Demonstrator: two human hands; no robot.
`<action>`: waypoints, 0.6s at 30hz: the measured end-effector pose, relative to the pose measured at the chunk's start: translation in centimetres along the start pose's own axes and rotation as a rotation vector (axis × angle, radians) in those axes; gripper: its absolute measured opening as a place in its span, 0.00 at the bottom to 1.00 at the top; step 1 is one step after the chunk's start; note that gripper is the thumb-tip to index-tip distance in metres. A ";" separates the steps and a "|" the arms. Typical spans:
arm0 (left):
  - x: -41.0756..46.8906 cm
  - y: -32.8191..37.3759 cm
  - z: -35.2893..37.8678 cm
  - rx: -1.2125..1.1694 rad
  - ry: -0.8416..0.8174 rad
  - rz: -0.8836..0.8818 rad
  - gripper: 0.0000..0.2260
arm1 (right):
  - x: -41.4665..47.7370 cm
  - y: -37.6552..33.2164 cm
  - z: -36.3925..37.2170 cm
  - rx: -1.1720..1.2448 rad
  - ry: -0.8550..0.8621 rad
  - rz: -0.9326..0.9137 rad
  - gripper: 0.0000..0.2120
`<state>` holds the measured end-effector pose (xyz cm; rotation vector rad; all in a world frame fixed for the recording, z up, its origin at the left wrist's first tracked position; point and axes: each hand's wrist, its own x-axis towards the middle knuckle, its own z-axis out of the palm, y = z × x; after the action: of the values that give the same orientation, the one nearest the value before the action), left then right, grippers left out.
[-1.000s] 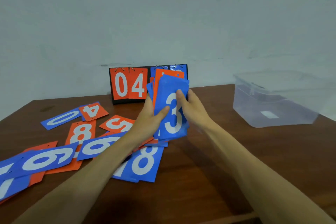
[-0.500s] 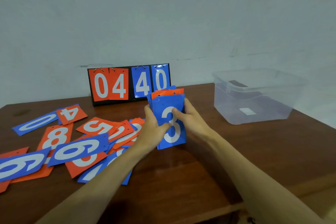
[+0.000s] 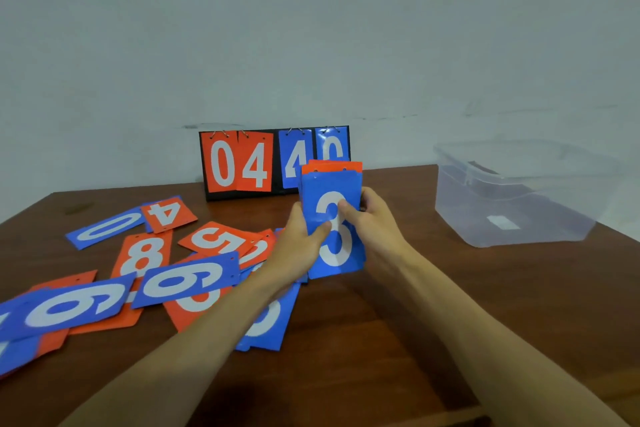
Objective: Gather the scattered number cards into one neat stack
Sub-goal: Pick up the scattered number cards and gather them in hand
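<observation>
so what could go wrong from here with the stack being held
The stack is uneven, with an orange card poking out on top. Pinched only between the left hand and right hand, cards may slip. The left forearm crosses above the loose cards and might drag them across the table.

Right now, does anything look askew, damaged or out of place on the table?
The held stack isn't squared: orange cards stick up behind the front blue 3. To its left, loose cards lie overlapped at all angles. Nothing looks damaged or spilled.
</observation>
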<state>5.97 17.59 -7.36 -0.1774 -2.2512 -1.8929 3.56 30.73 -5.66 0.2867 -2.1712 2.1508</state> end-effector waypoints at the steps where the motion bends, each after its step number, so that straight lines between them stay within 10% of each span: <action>1: -0.2 0.1 -1.1 -0.002 0.024 0.019 0.15 | 0.1 -0.4 1.1 0.033 -0.023 0.013 0.10; 12: -1.7 -1.8 -16.3 -0.555 0.339 -0.280 0.07 | 0.9 2.0 10.0 -0.714 -0.256 -0.031 0.15; 18: -1.7 -3.3 -20.2 -0.749 0.361 -0.285 0.09 | 0.4 3.0 14.8 -1.262 -0.448 -0.214 0.34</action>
<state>8.32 -2.77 -7.61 0.3736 -1.3144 -2.5796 3.85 15.93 -8.76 0.8347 -2.9979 0.3446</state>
